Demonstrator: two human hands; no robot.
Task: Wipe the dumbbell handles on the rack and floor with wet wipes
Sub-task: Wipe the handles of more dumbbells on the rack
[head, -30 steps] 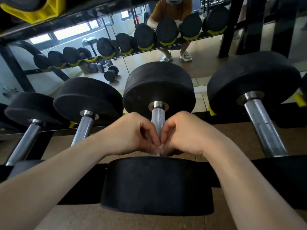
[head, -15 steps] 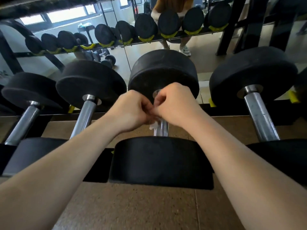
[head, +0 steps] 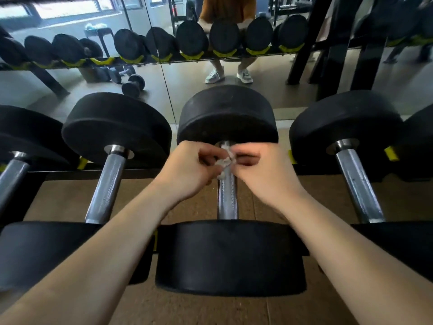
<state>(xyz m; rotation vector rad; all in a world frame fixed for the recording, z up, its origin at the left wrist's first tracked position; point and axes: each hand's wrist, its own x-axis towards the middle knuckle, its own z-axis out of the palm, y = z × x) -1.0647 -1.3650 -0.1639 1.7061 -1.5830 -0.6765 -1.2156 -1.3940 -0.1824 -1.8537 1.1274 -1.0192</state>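
One crumpled white wipe (head: 224, 161) sits against the far end of the steel handle (head: 227, 200) of the middle dumbbell (head: 229, 256), pinched from both sides by the curled fingers of the left hand (head: 189, 171) and right hand (head: 263, 175), with more dumbbells (head: 117, 127) racked alongside and a mirror (head: 269, 95) behind.

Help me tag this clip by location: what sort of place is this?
Most likely a gym's free-weights area. Black dumbbells sit in a row on a rack, a wall mirror behind reflects them, and the left hand and right hand pinch a wet wipe on one handle.
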